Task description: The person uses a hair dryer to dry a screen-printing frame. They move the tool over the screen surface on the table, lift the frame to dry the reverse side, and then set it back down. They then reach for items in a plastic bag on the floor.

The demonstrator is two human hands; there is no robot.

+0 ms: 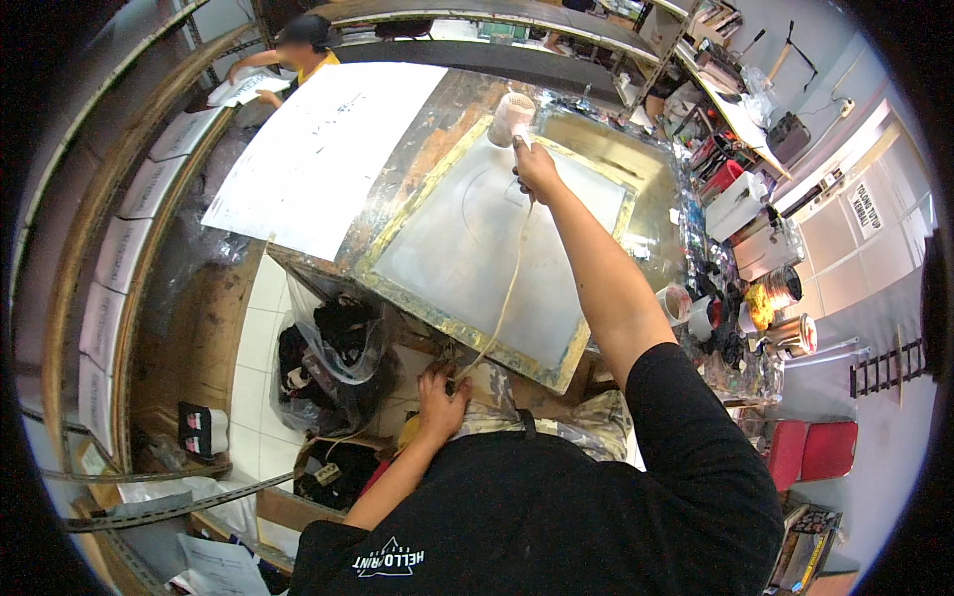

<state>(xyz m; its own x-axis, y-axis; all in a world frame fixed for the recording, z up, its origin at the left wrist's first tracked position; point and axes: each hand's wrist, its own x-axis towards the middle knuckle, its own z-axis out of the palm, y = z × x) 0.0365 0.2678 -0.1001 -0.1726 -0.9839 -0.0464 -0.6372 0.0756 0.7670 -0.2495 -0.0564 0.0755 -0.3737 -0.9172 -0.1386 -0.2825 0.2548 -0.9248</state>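
My right hand [537, 171] grips the handle of a pale hair dryer [514, 107] above the far end of a printing screen [452, 223]. The screen's grey mesh is stretched on a frame edged in yellowish, stained tape, and a faint round outline shows on it. From the dryer a cream cord [514, 273] runs across the mesh toward me. At the table's near edge, low by my waist, my left hand [443, 405] is closed around the cord, its fingers curled and partly hidden.
A large white sheet [328, 149] covers the table's left part. Below it stands a plastic bag of dark cloth [333, 348]. Paint tubs [790, 336] and containers crowd the right side. A long rack with printed pieces [124, 253] curves along the left; another person [316, 62] handles white material there.
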